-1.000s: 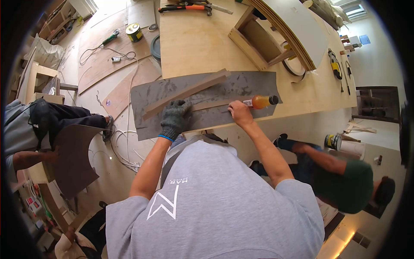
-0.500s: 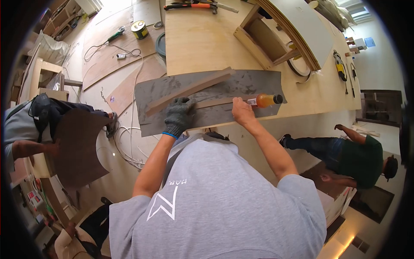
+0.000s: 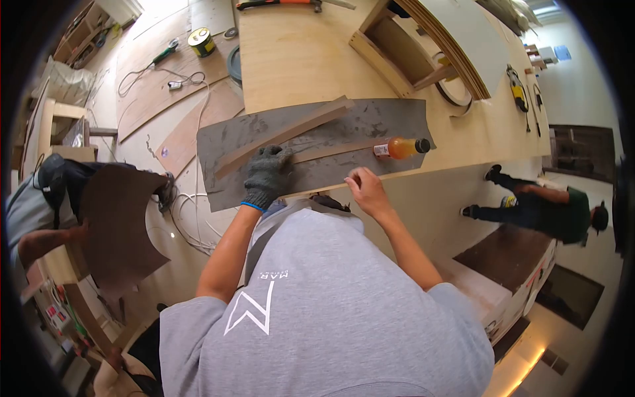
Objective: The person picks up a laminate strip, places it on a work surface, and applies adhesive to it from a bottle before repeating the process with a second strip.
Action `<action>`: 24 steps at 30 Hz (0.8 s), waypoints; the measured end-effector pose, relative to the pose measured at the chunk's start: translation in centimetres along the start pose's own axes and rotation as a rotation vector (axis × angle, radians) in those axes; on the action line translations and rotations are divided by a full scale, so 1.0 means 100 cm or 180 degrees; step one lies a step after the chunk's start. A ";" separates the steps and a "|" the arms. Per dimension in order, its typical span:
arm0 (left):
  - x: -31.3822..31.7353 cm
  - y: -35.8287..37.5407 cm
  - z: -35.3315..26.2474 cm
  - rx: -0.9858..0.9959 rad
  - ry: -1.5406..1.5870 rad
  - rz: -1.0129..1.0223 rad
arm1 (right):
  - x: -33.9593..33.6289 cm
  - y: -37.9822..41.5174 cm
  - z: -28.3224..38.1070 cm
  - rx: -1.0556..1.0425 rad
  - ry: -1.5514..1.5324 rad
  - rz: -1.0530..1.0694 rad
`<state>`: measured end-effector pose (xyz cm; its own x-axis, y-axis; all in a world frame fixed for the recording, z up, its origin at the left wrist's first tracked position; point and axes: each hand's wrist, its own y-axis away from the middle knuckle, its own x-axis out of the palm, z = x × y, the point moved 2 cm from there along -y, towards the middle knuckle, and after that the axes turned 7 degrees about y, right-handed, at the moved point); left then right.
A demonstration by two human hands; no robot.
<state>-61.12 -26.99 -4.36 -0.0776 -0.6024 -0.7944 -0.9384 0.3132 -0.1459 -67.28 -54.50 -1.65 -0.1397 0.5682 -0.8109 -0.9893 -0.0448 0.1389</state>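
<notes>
A dark grey sheet (image 3: 317, 126) lies across the near edge of the wooden table. On it rest a long brown strip (image 3: 284, 135), set diagonally, and a thinner brown strip (image 3: 331, 151). My left hand (image 3: 266, 173), in a dark grey glove, presses at the left end of the thinner strip with its fingers curled; what it may hold is hidden. My bare right hand (image 3: 367, 190) is just off the sheet's near edge, its fingers bent together around something too small to make out. A bottle of orange liquid (image 3: 401, 148) with a black cap lies on the sheet at the right.
Farther back on the table (image 3: 291, 59) are a hammer (image 3: 284, 3), a wooden frame (image 3: 397, 59) and a yellow-and-black tool (image 3: 516, 89). A can (image 3: 201, 42) and a corded green tool (image 3: 165, 53) sit at the left. People are at both sides, one beside a brown curved panel (image 3: 122, 231).
My right hand has moved from the thinner strip beside the bottle towards me, off the sheet. My left hand stays on the strip. The person at the right has changed stance.
</notes>
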 end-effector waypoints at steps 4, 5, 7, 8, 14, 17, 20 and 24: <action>-0.002 -0.003 0.001 0.0011 -0.0050 0.0133 | 0.024 -0.003 -0.012 -0.0769 0.0228 -0.0339; -0.003 -0.003 0.000 -0.0002 -0.0045 0.0130 | 0.031 -0.003 -0.016 -0.0910 0.0368 -0.0331; -0.004 -0.002 0.000 -0.0048 -0.0044 0.0110 | 0.031 -0.003 -0.012 -0.0849 0.0473 -0.0381; -0.004 -0.001 0.000 -0.0049 -0.0041 0.0099 | 0.031 -0.004 -0.010 -0.0825 0.0531 -0.0406; -0.003 -0.002 0.000 -0.0056 -0.0033 0.0049 | 0.040 -0.004 -0.014 -0.0805 0.0808 -0.0462; 0.000 -0.001 0.001 -0.0065 0.0033 -0.0013 | 0.042 -0.005 -0.011 -0.0837 0.1519 -0.0182; -0.005 -0.002 -0.001 -0.0082 0.0002 -0.0002 | 0.049 -0.012 -0.013 -0.0780 0.1868 -0.0105; 0.000 0.000 0.001 -0.0008 -0.0034 -0.0001 | 0.047 -0.014 -0.018 -0.0651 0.1942 0.0212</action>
<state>-61.06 -26.92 -4.46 -0.0737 -0.5947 -0.8006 -0.9392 0.3113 -0.1447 -66.66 -53.28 -6.66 -0.1405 -0.0077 -0.9901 -0.9574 -0.2539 0.1378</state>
